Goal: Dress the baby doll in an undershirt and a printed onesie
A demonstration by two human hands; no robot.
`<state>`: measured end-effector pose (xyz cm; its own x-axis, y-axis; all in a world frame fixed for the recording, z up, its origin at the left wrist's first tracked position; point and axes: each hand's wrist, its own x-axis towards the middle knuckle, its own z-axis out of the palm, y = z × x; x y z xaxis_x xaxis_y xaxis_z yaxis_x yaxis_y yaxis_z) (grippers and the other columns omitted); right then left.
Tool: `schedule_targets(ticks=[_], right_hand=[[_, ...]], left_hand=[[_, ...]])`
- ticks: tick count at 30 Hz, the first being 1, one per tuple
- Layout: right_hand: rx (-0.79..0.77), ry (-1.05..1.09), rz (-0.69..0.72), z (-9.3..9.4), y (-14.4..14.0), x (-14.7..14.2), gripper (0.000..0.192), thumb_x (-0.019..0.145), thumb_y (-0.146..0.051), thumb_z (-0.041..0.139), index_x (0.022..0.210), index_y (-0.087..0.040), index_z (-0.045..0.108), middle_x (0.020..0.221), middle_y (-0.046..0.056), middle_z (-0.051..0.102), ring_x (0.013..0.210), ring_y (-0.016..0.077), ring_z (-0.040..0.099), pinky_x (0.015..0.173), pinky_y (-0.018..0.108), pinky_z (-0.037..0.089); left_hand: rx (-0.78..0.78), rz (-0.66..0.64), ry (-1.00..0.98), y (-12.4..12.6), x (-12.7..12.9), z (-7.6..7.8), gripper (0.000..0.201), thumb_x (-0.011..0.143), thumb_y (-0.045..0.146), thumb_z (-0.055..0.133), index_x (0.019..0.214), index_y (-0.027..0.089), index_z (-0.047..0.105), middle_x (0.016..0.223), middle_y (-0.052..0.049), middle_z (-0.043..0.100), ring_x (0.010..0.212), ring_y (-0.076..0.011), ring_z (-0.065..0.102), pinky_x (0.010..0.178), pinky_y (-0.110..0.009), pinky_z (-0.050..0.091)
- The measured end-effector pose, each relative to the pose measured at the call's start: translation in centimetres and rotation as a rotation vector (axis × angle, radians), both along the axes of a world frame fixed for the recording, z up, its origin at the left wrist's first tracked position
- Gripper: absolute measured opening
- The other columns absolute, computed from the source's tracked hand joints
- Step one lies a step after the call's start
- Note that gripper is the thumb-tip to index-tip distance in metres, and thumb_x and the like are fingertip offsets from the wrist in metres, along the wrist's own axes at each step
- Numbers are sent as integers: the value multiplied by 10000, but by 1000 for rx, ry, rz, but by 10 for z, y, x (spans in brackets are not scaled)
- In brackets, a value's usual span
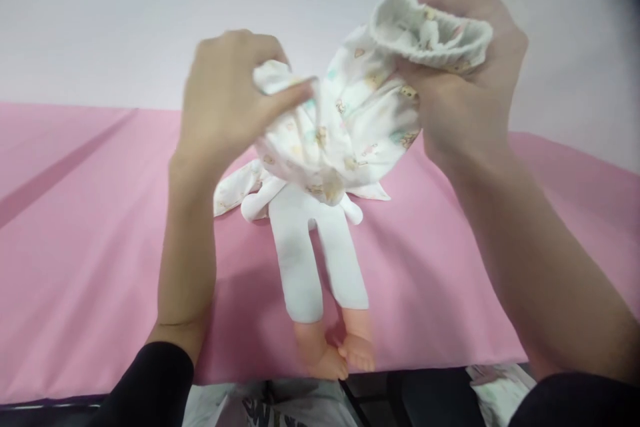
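Note:
Held up in the air between both hands is a pair of white baby pants (pixel 363 127), printed with small bears and coloured shapes. My left hand (pixel 233 90) pinches one bunched end of the cloth, thumb on top. Around the other end, just below a ribbed opening (pixel 425 37) that faces me, the fingers of my right hand (pixel 473 73) are closed. Below lies a doll (pixel 305 247) on its back, with a white cloth body and bare plastic feet toward me. The pants hide its head and upper chest.
A pink cover (pixel 435 280) lies over the table, with a pale surface (pixel 125 27) behind it. Printed cloth (pixel 237 190) sticks out beside the doll on both sides. More printed fabric (pixel 500 393) shows below the table's front edge, near a dark seat.

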<state>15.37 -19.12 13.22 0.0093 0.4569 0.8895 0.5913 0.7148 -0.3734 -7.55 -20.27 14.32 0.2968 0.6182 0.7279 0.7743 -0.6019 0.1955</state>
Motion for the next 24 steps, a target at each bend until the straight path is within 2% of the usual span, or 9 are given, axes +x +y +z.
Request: schedule_targets(ticks=[2,5,7,10,13,16,19,22,24], right_hand=[[1,52,-3,2,2,10,271,711,10,626,846,-225,629,873,7,654,831,148,623,725,268,486],[-46,84,-26,5,4,20,220,691,-45,674,701,-216,537,709,-9,560,682,129,544,620,265,419],[-45,41,-15,8,3,18,258,696,-81,676,647,-219,464,663,-25,495,627,113,478,594,258,376],[32,-117,87,16,-4,1,265,718,-100,644,635,-207,416,655,-34,434,619,103,421,614,253,335],[176,-306,129,25,-14,-26,114,740,-93,609,728,-168,524,783,9,517,771,136,493,729,260,366],[246,-334,135,32,-20,-48,68,768,-80,576,807,-134,586,882,35,564,865,151,525,818,264,397],[249,-184,268,35,-25,-59,194,765,-100,613,652,-176,475,679,-19,444,716,112,479,730,235,397],[104,-160,477,38,-32,-59,316,787,-178,662,585,-184,419,603,-43,417,632,82,442,615,219,365],[-33,-188,517,40,-37,-54,328,820,-204,663,558,-169,469,573,-54,448,618,75,454,585,214,361]], left_hand=[[56,145,-39,-1,-18,3,425,870,575,494,963,224,714,952,-9,692,913,-216,599,874,-354,451],[37,412,-53,-6,-39,2,433,876,538,473,1149,275,681,1116,7,660,1105,-269,534,962,-376,432],[15,409,-49,-12,-40,-1,459,866,473,516,1279,288,595,1271,18,585,1225,-269,460,1035,-360,403],[73,-1,-140,-17,-22,-6,558,855,413,563,1391,301,451,1406,55,469,1276,-205,450,1025,-280,424],[180,-420,-306,-13,5,-6,543,870,430,527,1380,253,464,1353,32,495,1265,-209,483,972,-276,443],[341,-533,-424,-1,18,2,393,880,418,510,1107,127,646,1039,7,595,1112,-212,571,964,-324,433],[404,-651,-437,12,13,15,258,856,374,612,803,125,659,787,26,540,908,-140,581,886,-261,455],[361,-778,-468,19,1,27,220,796,329,723,767,125,645,718,36,505,808,-103,532,820,-229,446],[232,-814,-414,23,-6,31,217,846,356,683,835,140,663,782,48,524,957,-115,500,931,-234,394]])
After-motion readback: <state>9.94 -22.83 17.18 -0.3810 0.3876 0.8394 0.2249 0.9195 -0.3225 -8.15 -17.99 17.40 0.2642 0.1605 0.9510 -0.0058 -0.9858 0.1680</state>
